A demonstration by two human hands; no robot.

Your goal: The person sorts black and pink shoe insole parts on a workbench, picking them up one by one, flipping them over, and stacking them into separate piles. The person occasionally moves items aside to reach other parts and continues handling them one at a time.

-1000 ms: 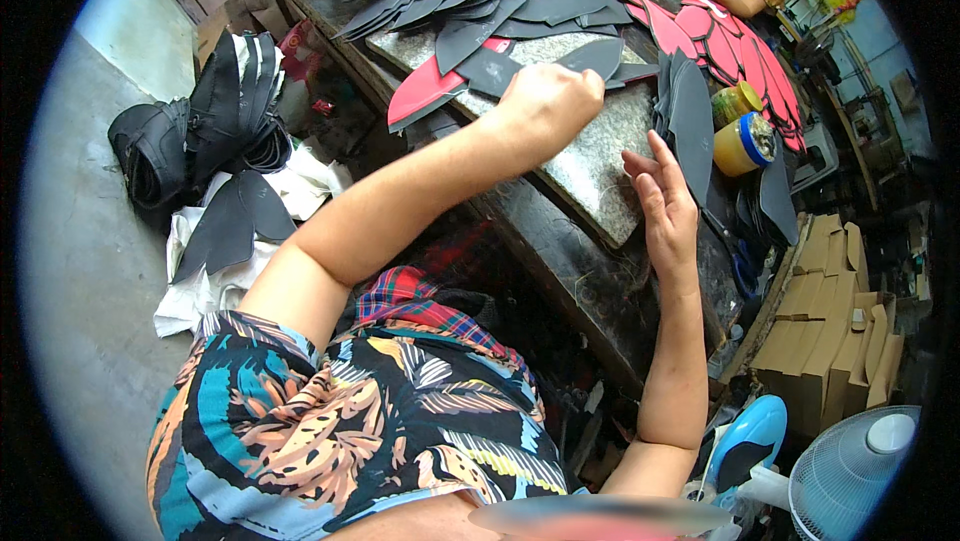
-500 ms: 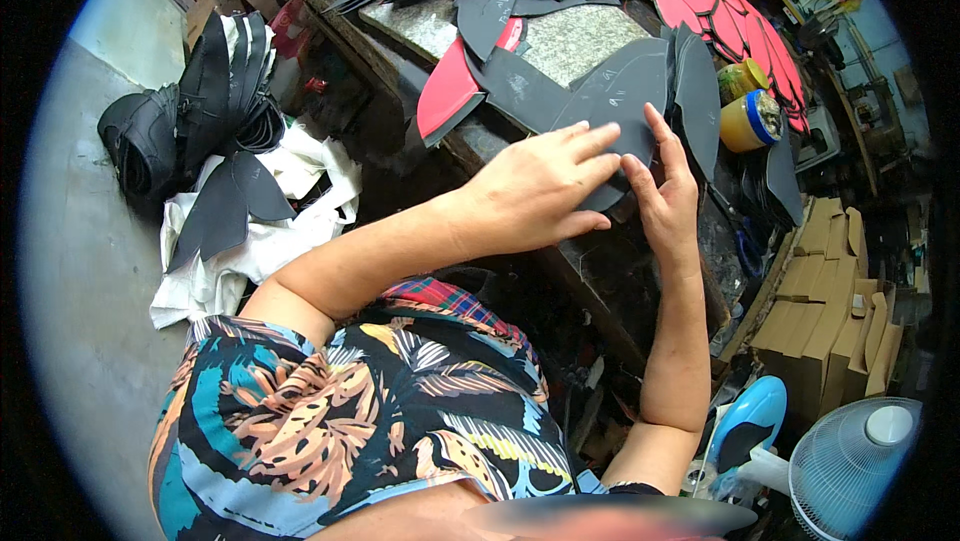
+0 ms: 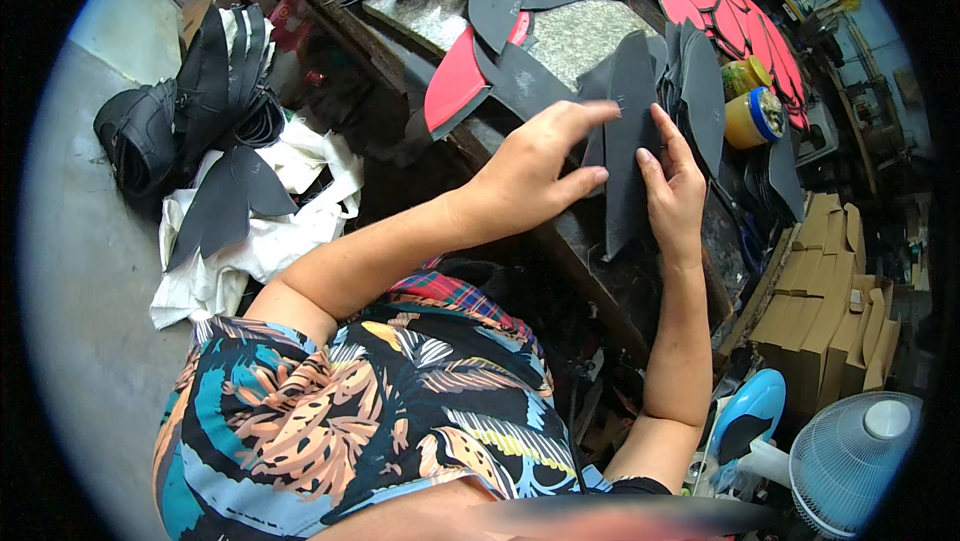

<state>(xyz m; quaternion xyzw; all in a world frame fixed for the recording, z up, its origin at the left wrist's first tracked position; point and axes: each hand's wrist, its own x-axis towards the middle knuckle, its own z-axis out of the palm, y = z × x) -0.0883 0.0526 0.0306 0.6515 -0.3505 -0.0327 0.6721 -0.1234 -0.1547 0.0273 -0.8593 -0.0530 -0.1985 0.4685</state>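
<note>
jars (image 3: 752,119) nr R hand (image 3: 676,203), ctns (image 3: 815,311), fan (image 3: 850,466)

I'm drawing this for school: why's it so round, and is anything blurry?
Head view: the fisheye lens bends straight edges and leaves black corners; head view: the left hand looks slightly smeared near its fingertips, a bottom-edge patch is very blurry, and the floor looks pale.
</note>
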